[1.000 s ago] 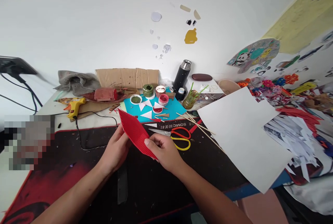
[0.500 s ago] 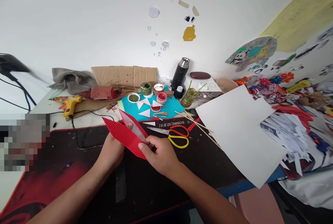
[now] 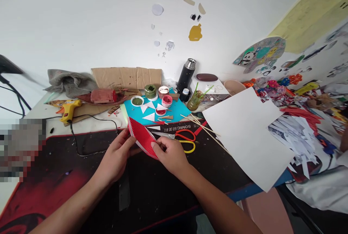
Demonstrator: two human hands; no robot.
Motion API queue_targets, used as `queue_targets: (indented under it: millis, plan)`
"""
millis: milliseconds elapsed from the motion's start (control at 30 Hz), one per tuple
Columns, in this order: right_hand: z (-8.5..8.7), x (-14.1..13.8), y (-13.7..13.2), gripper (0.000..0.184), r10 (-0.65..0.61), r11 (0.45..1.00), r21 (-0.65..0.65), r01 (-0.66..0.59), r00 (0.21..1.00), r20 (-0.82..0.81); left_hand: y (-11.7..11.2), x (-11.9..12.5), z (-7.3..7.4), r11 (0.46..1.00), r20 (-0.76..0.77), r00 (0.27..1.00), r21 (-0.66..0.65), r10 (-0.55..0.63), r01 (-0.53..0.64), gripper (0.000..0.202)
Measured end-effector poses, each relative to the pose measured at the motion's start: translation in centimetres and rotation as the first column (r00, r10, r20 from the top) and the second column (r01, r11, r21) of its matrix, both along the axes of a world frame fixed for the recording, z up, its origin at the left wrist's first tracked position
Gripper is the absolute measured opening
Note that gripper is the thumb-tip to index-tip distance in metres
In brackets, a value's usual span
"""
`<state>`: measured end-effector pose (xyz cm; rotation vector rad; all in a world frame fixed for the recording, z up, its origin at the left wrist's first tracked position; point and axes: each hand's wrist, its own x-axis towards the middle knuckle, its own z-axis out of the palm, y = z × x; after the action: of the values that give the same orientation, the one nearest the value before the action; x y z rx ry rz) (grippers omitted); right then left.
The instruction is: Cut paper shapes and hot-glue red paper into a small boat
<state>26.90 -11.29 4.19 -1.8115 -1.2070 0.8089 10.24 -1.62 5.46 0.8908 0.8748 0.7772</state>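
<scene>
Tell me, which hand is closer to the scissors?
Right. The right hand lies just beside the scissors; the left hand is farther off, across the red ribbed paper that both hold.

I read one print from here: "SOMIC", followed by a few Chinese characters too small for me to make out. It is in white and upside down to my view, on the far edge of the black desk mat [image 3: 152, 187], just beyond the scissors [image 3: 179, 140]. Nothing else is legible.
</scene>
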Motion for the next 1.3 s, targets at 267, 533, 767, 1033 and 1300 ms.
queue_targets:
  millis: [267,533,767,1033,1300]
  plan:
    - [0.3,0.5,0.3,0.028,0.023,1.000,-0.024,-0.020,0.994,0.110,-0.1,-0.8,0.3,0.996,0.053,0.997,-0.062,-0.060,0.064,0.050]
    - [0.7,0.7,0.4,0.023,0.051,0.996,-0.080,-0.040,0.989,0.140,-0.1,-1.6,0.3,0.991,0.044,0.998,-0.117,-0.054,0.059,0.051]
    - [0.9,0.8,0.9,0.027,0.036,0.995,-0.091,-0.033,0.999,0.035,0.0,-1.6,0.3,0.989,0.036,0.998,-0.135,-0.050,0.054,0.051]
    - [1.1,0.6,0.8,0.024,0.097,0.988,-0.132,-0.077,0.984,0.147,-0.1,-1.0,0.4,0.995,-0.013,0.999,-0.096,-0.042,0.040,0.054]
    - [2.1,0.2,1.1,0.023,0.244,0.958,-0.238,-0.161,0.894,0.377,-0.4,-0.8,0.4,0.997,-0.070,0.997,-0.076,-0.030,0.025,0.062]
